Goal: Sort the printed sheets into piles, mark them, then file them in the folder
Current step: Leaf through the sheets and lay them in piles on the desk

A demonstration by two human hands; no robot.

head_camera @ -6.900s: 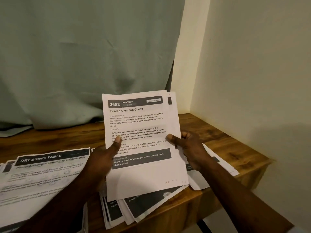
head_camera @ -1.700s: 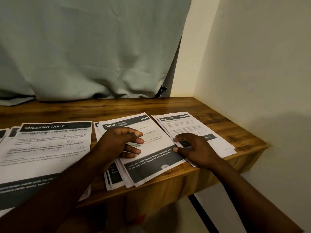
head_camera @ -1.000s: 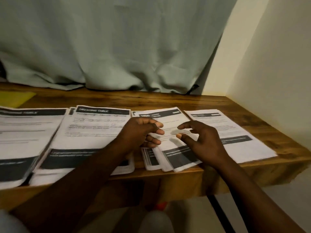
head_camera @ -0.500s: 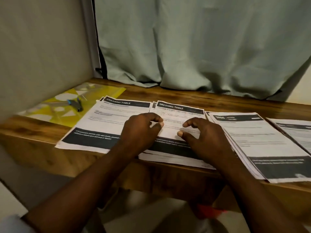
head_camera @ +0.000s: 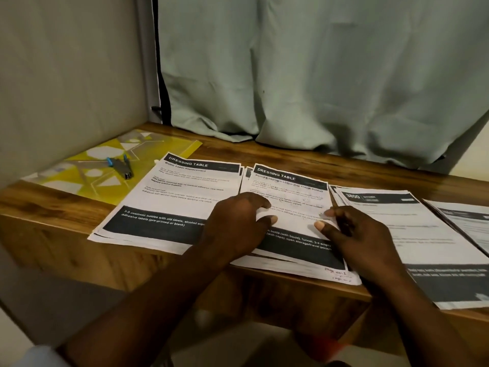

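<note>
On the desk (head_camera: pixel 264 154), seen from the head: piles side by side, likely to hold kinds apart. Rests left hand (head_camera: pixel 238 223) on the middle pile (head_camera: pixel 291 192), fingers (head_camera: pixel 260 201) bent loose, pinching nothing. Sets right hand (head_camera: pixel 354 234) at its right edge, fingertips (head_camera: pixel 329 213) down; cannot tell if pinching. Yellow folder (head_camera: pixel 87 181) far left.

Mid pile (head_camera: pixel 291 192) hdr "DRESSING TABLE"; next pile (head_camera: pixel 391 223) "3800 KITCHEN".

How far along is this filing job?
Sorting looks done: the Bottle Label Replacement pile, 3800 Kitchen pile and rightmost pile lie side by side. In hand: left hand and right hand rest on the Pouring Skincare Lotion pile, marked with a page number. Filing remains: the yellow folder lies aside.
</note>
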